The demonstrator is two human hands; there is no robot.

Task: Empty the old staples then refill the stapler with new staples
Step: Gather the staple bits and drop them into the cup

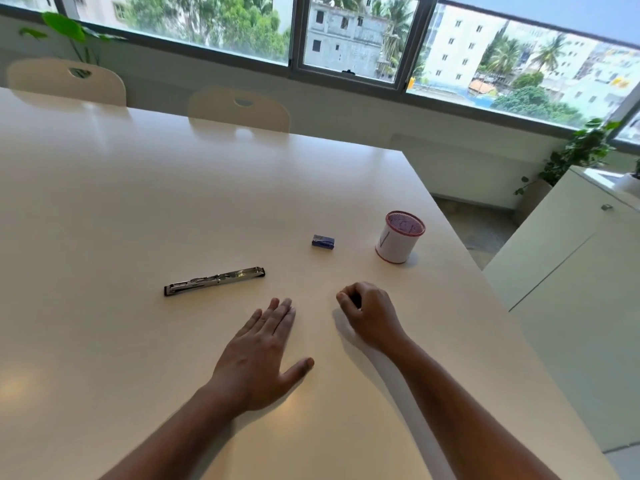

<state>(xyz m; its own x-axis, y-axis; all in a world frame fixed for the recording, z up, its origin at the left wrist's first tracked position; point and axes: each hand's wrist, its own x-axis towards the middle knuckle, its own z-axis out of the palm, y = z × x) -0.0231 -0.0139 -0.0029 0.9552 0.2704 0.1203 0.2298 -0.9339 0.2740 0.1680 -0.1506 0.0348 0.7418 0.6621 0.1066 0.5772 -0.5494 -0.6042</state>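
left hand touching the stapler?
Apart. Head view shows bare table between the left hand and stapler.

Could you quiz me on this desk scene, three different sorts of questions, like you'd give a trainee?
1. True or false: the stapler lies on the table, touched by neither hand.
2. Which thing stands nearest the table's right edge? A) the stapler B) the blue staple box C) the red-rimmed mesh cup
3. Fill in: the left hand lies flat and open, while the right hand is ____.

Key: 1 true. 2 C. 3 curled into a loose fist; whether it holds anything cannot be told.
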